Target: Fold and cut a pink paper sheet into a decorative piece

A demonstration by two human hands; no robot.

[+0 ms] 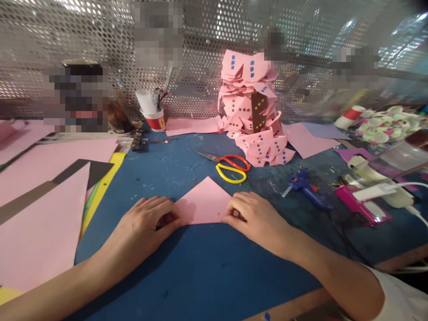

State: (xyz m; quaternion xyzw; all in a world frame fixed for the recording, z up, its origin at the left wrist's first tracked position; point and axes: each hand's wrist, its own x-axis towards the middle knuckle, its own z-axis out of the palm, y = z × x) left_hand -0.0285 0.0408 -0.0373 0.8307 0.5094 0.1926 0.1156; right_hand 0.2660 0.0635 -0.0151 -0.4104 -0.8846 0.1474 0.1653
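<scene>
A pink sheet of paper (205, 200), triangular in outline, lies on the blue table (214, 263) with its point away from me and a straight edge toward me. My left hand (150, 220) pinches its left corner, fingers curled and thumb at the near edge. At the right corner, my right hand (250, 214) grips the paper in the same way. Beyond the paper rest scissors (230, 167) with one red and one yellow handle. Behind them stands a stack of folded pink paper pieces (254, 107) marked with small blue, brown and yellow diamonds.
Large pink sheets (43, 223) and dark strips cover the left side. A blue glue gun (306, 187) and a magenta device (363, 207) with white cables lie at right. A red-and-white cup (155, 118) holds tools by the perforated metal screen (197, 80).
</scene>
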